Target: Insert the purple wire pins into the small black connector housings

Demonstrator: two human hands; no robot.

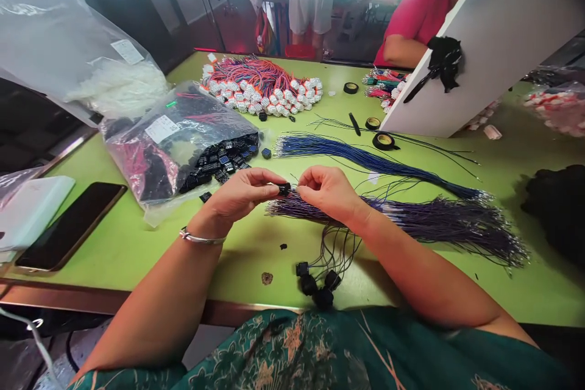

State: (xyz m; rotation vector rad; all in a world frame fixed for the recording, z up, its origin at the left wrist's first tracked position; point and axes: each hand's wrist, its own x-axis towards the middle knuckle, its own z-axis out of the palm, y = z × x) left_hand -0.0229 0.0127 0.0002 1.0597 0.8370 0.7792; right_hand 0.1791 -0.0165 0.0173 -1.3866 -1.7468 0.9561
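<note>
My left hand [242, 194] pinches a small black connector [284, 188] above the green table [137, 237]. Close beside it, my right hand [329, 191] has its fingers pressed together on a thin wire at the connector's side. Under my hands lies a bundle of purple wires [439, 222], and behind it a bundle of blue wires [365, 157]. Several finished black connectors on wires [315, 283] hang near the table's front edge. An open plastic bag [169, 146] spills loose black connectors [223, 164] at the left.
A phone [68, 225] and a white box [31, 207] lie at the left edge. A heap of red and blue wires with white plugs [262, 85] sits at the back. Tape rolls [382, 141] lie near a white board [493, 42]. A person in red [420, 12] sits opposite.
</note>
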